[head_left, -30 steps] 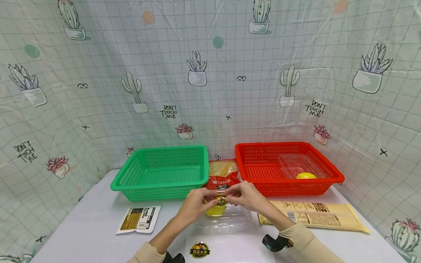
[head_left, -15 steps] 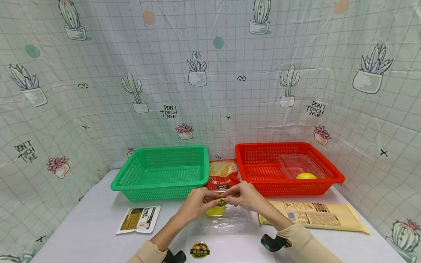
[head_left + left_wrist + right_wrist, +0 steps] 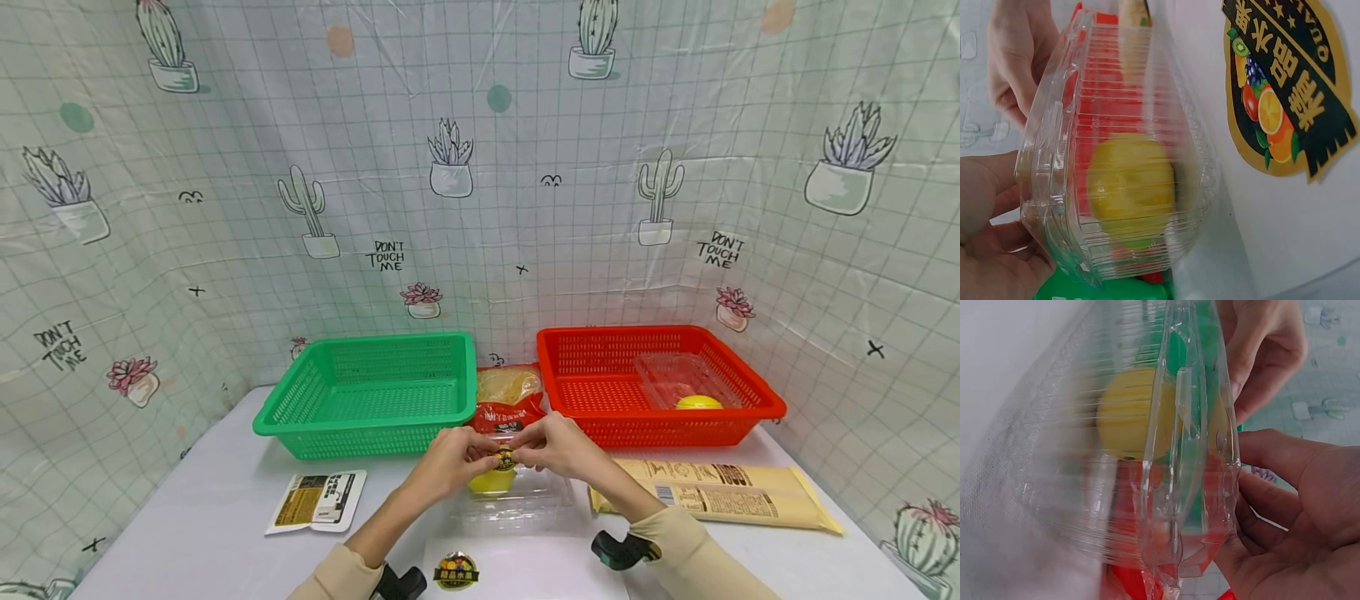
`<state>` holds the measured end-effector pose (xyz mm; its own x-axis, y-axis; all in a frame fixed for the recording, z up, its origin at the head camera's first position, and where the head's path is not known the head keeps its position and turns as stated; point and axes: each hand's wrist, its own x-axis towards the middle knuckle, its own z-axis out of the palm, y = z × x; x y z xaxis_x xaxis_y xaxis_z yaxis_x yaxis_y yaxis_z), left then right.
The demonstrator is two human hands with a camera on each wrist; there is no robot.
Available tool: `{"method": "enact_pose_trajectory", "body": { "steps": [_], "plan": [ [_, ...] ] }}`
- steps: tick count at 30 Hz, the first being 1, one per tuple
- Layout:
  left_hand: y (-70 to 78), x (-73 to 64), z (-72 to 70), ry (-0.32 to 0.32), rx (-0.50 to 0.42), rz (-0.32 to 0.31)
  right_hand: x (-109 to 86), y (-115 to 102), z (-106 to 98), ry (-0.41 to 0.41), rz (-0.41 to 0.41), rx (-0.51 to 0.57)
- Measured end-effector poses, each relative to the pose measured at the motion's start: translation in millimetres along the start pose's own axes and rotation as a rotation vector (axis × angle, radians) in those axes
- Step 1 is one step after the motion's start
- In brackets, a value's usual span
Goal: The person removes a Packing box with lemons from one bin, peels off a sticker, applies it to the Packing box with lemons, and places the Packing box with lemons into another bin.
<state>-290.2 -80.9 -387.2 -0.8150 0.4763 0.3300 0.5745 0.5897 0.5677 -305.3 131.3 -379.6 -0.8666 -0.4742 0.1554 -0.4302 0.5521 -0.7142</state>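
A clear plastic fruit box [image 3: 517,510] with a ridged side stands on the table, and a yellow fruit [image 3: 1130,187] lies inside it. Over its lid, a small dark-and-gold fruit sticker [image 3: 505,458] sits between the two hands. My left hand [image 3: 447,458] pinches the sticker's left edge with thumb and index finger. From the other side, my right hand [image 3: 561,446] pinches its right edge. Both wrist views show the fingertips right at the lid. A second sticker [image 3: 455,572] is on a white sheet [image 3: 540,571] in front of the box.
Behind the left hand stands a green basket [image 3: 367,423]. A red basket [image 3: 645,430] at the right holds another clear box with a yellow fruit [image 3: 697,402]. Between them lies a red food bag [image 3: 510,408]. A flat packet [image 3: 318,502] is at left, a long beige package [image 3: 738,493] at right.
Both hands stay over the lid with the sticker between them. The right wrist has shifted very slightly to the left.
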Motion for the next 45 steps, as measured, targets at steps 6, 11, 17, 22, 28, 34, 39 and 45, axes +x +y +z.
{"method": "enact_pose_trajectory", "body": {
  "steps": [6,11,17,22,28,34,39,45],
  "plan": [
    [-0.4,0.5,0.6,0.000,0.011,-0.006,0.0,-1.7,-0.2,-0.005,0.010,0.005],
    [-0.1,1.2,0.5,0.001,0.022,0.010,0.2,-2.2,0.4,-0.001,0.007,-0.004],
    [0.9,3.4,-0.2,-0.019,0.019,0.008,0.6,-3.1,2.6,0.015,0.016,-0.024],
    [1.9,3.3,-1.2,-0.023,0.055,-0.006,-0.1,-6.0,4.2,0.031,0.020,-0.051],
    [5.7,-4.3,-1.8,0.024,0.202,-0.003,-3.6,-10.2,6.4,0.073,-0.032,-0.164],
    [7.5,-13.4,-0.5,0.109,0.327,0.000,-11.7,-10.5,10.0,0.204,0.032,-0.336],
    [5.7,-14.7,1.5,0.098,0.284,0.007,-14.2,-9.1,13.8,0.212,0.093,-0.348],
    [2.9,-11.8,6.3,0.055,0.292,-0.027,-11.2,-6.9,16.6,0.144,0.091,-0.354]
  ]
}}
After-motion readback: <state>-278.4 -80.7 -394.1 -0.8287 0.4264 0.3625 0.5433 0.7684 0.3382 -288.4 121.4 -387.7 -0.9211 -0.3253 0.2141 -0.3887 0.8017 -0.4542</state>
